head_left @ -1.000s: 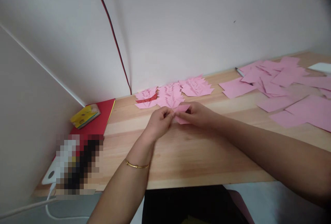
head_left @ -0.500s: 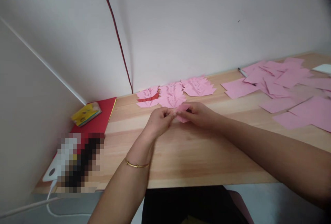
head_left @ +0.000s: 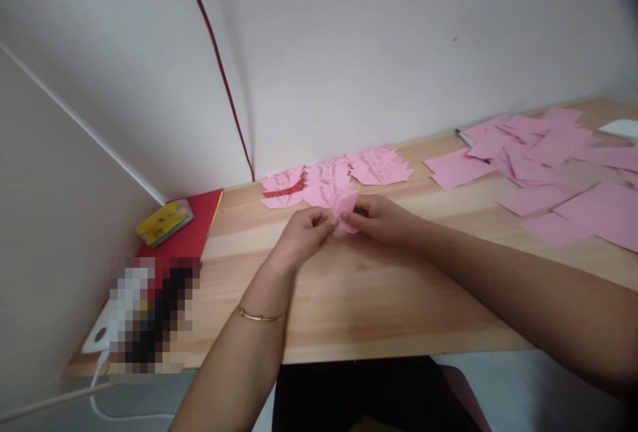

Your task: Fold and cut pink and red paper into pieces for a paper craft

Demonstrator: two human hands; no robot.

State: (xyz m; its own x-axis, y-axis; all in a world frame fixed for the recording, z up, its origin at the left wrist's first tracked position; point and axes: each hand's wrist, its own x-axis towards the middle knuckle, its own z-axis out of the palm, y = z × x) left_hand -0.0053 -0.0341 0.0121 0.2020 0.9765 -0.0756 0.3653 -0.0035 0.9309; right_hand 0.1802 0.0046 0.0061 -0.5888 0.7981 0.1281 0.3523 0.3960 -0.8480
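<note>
Between my two hands is a small folded piece of pink paper [head_left: 345,213], held above the wooden table. My left hand [head_left: 310,231] pinches its left edge between thumb and fingers. From the other side my right hand [head_left: 376,218] grips it, thumb in front and fingers behind. Just beyond the hands lie pink paper pieces with cut patterns and jagged edges [head_left: 329,176], with another such group [head_left: 379,166] to their right. On the left one [head_left: 282,201] lies a red strip [head_left: 284,189].
Loose pink paper sheets [head_left: 563,146] overlap on the right of the table [head_left: 399,299], with a pen [head_left: 463,137] partly under them. At left are a red folder [head_left: 202,219], a yellow packet [head_left: 164,220] and a white device with a cable [head_left: 94,339]. A red-black cord [head_left: 219,60] hangs along the wall.
The folded pink paper has turned between my fingers and now stands more upright. My hands have barely shifted. The whole view has moved slightly.
</note>
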